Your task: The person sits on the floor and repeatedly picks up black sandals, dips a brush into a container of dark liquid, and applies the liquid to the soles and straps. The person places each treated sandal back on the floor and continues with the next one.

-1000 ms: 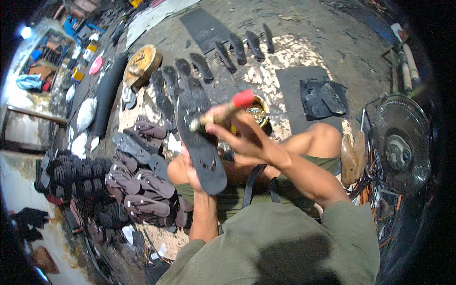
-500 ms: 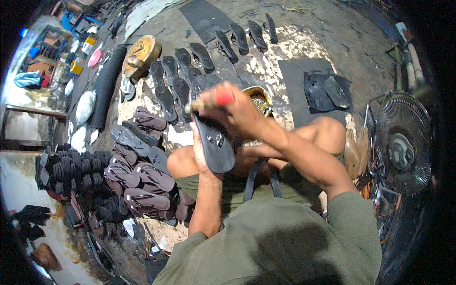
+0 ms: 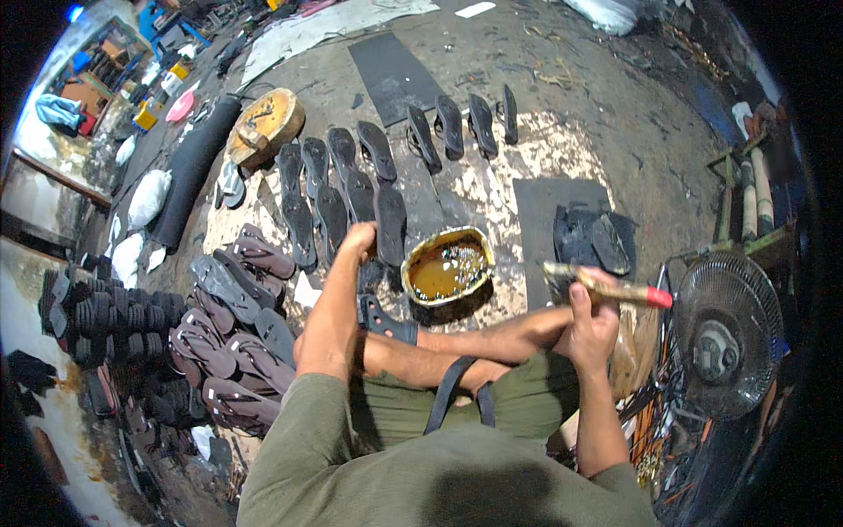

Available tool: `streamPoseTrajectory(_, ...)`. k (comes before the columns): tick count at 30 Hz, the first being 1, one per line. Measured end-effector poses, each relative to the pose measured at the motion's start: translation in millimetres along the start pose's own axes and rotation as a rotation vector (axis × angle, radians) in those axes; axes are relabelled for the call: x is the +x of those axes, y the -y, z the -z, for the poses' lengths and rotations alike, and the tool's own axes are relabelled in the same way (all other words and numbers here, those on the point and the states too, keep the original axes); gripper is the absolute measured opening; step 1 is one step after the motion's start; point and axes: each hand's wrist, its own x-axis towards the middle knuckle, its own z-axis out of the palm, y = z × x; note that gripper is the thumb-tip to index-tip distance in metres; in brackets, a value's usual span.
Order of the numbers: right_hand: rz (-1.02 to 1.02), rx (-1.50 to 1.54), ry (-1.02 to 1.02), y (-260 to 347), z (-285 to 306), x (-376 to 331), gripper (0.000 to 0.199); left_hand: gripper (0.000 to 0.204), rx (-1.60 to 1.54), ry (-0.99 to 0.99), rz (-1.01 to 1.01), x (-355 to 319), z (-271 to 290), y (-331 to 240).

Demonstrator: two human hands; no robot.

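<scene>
My left hand (image 3: pixel 360 239) is at the near left edge of a black flip-flop sole (image 3: pixel 391 220), its fingers partly hidden and apparently gripping the edge. This sole is at the right end of the nearer row of black soles (image 3: pixel 330 220). On the right, my right hand (image 3: pixel 593 330) is closed round a brush (image 3: pixel 619 291) with a wooden handle and a red end, held level above my knee. Between my hands, a tub of amber-brown liquid (image 3: pixel 450 266) stands on the floor.
Brown flip-flops (image 3: pixel 237 351) are piled at my left, beside stacked black soles (image 3: pixel 114 316). A round wooden block (image 3: pixel 279 123) and a dark roll (image 3: pixel 200 167) lie beyond. At right stand black sheets (image 3: pixel 549 211) and a fan (image 3: pixel 724 338). More soles (image 3: pixel 448 127) lie ahead.
My left hand has moved forward from my lap with the sole to the rows on the floor. My right hand has drawn the brush off the sole and away to the right.
</scene>
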Motion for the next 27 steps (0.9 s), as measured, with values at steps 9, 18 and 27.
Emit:
streamPoseTrajectory(9,-0.093,-0.001,0.046,-27,3,0,0.036,0.029,0.592,-0.202,-0.288,125,34,50)
streamPoseTrajectory(18,-0.087,-0.226,0.026,-45,10,17,0.04,0.045,0.667,-0.655,-0.484,-162,177,-33)
streamPoseTrajectory(27,-0.04,-0.015,0.43,-50,-98,41,0.038,0.079,0.812,-0.833,-0.196,-259,216,162)
